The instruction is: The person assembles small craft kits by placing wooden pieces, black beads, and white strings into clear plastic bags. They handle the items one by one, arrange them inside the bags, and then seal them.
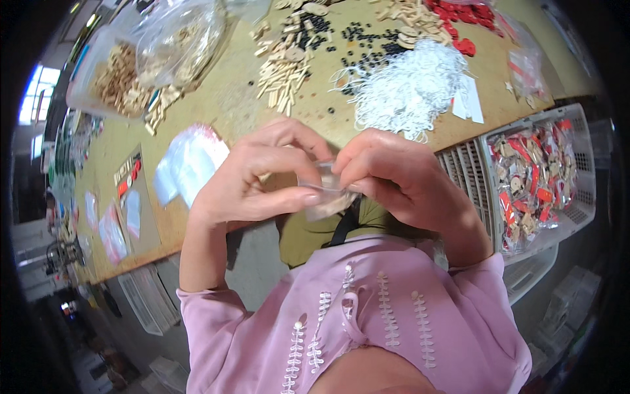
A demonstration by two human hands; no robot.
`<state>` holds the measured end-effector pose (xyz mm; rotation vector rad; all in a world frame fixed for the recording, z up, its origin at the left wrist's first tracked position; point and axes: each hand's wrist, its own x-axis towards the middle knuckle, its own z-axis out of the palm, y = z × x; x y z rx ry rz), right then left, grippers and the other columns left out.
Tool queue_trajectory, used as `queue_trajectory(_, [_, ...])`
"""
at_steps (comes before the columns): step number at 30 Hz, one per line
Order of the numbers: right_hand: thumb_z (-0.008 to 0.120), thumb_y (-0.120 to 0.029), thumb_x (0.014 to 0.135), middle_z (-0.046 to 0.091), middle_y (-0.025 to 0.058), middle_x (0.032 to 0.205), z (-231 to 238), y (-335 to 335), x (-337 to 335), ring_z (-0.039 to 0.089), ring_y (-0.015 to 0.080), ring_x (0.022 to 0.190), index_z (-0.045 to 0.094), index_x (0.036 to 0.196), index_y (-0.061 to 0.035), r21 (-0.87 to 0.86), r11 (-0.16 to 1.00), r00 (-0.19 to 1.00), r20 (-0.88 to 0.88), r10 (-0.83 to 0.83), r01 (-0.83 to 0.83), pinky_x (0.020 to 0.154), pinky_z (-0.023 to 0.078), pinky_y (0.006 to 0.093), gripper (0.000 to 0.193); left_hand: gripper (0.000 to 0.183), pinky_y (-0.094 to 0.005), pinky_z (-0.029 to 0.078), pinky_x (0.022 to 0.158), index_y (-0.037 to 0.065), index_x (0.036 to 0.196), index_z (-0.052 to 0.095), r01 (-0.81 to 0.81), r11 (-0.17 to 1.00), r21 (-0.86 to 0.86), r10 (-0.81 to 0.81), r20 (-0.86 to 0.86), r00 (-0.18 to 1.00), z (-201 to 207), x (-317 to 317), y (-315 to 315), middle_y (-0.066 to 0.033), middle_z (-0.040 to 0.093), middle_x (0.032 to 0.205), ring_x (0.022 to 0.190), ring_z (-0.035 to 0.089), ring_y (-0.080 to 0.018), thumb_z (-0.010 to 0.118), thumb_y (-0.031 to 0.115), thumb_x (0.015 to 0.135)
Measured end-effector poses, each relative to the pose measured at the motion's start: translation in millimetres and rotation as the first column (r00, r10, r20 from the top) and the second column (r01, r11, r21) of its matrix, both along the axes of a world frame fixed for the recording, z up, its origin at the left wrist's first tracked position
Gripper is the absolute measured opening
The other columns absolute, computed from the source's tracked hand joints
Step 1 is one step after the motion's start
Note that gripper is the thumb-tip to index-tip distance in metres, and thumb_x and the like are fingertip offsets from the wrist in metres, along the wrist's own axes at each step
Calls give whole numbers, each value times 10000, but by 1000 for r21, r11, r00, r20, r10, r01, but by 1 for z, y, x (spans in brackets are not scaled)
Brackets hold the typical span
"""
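Between my two hands, in front of my body at the table's near edge, is a small clear plastic bag [329, 205] with pale wooden-looking pieces inside. My left hand [262, 174] grips the bag's left side between thumb and fingers. The thumb and fingers of my right hand [387, 167] pinch its upper right edge. The exact contents are blurred. To the left of my left hand lies a stack of empty clear bags [190, 164]. Beyond my right hand spreads a heap of white elastic cords [413, 85].
Piles of wooden sticks [283, 72], black beads [367, 39] and red pieces [464, 46] cover the table's far side. A clear bin [85, 85] of wooden parts stands far left. A white crate [584, 171] of filled bags sits at right. Sample pieces [128, 174] lie at left.
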<state>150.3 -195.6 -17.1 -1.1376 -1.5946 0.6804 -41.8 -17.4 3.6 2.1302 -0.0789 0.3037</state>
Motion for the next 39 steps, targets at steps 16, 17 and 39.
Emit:
queue_trajectory(16, [694, 50, 875, 667, 134, 1015, -55, -11, 32, 670, 298, 951, 664, 947, 28, -35, 974, 975, 13, -224, 224, 829, 536, 366, 81, 417, -333, 563, 809, 87, 1243, 698, -170, 903, 394, 222, -92, 971, -84, 229, 79, -114, 709, 1010, 874, 678, -202, 804, 262, 879])
queue_trajectory(17, [702, 55, 874, 664, 140, 1017, -55, -12, 34, 669, 301, 950, 658, 946, 31, -25, 977, 977, 3, -213, 213, 831, 535, 367, 88, 430, -347, 562, 818, 79, 1243, 688, -161, 901, 404, 219, -103, 970, -86, 241, 77, -126, 705, 1008, 887, 685, -227, 809, 264, 874])
queue_trajectory(39, [699, 38, 876, 666, 143, 1028, -56, -16, 35, 673, 303, 950, 672, 962, 17, -50, 980, 980, 63, -191, 194, 821, 537, 369, 93, 259, -383, 571, 795, 38, 998, 691, -158, 799, 581, 309, -170, 936, -79, 241, 66, -135, 731, 875, 815, 704, -304, 727, 189, 791])
